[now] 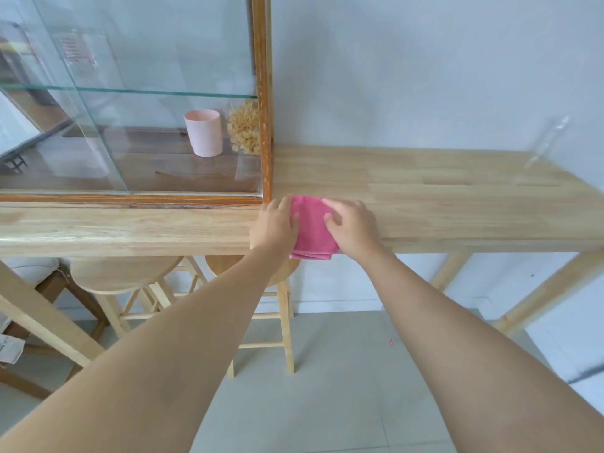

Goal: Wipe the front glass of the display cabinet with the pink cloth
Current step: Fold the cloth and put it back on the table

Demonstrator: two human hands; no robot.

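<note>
A folded pink cloth lies on the light wooden table, its near edge hanging over the table's front. My left hand rests on the cloth's left side and my right hand on its right side, fingers laid over the fabric. The display cabinet, framed in brown wood, stands on the table just left of the cloth. Its front glass fills the upper left of the view. Inside it sit a pink cup and a beige fluffy ball under a glass shelf.
A clear glass tube leans against the white wall at the table's far right. Round wooden stools stand under the table. A grey tiled floor lies below, with some paper at the far left.
</note>
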